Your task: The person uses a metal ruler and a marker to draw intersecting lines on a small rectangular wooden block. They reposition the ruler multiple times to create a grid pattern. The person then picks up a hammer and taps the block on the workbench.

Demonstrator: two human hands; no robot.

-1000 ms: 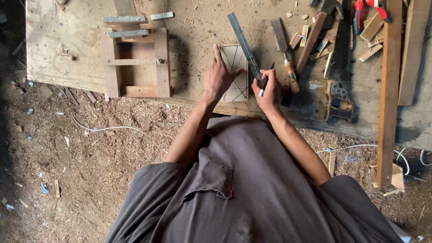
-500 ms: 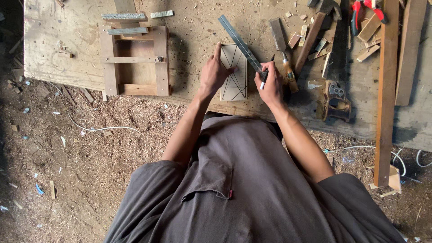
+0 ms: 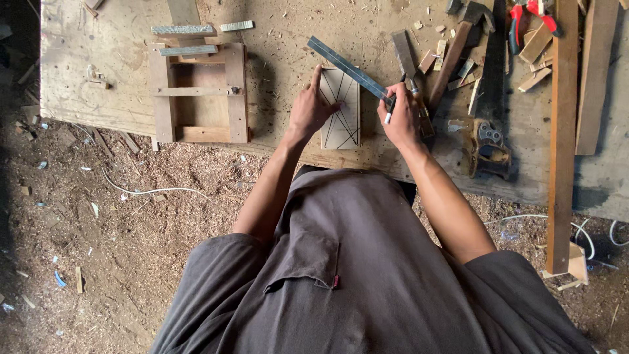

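Head view, left hand [image 3: 313, 108] pinning board [image 3: 342, 111], ruler [image 3: 350, 69] overhanging edge.

rough wooden workbench [image 3: 98, 98] in daylight; sawdust-strewn dirt floor [image 3: 118, 236] with wood scraps below.

I swung the metal ruler [image 3: 350, 68] with my right hand [image 3: 401, 118] from steep to a flatter slant across the small board's [image 3: 342, 108] top corner, and my left hand [image 3: 312, 108] shifted onto its left edge.
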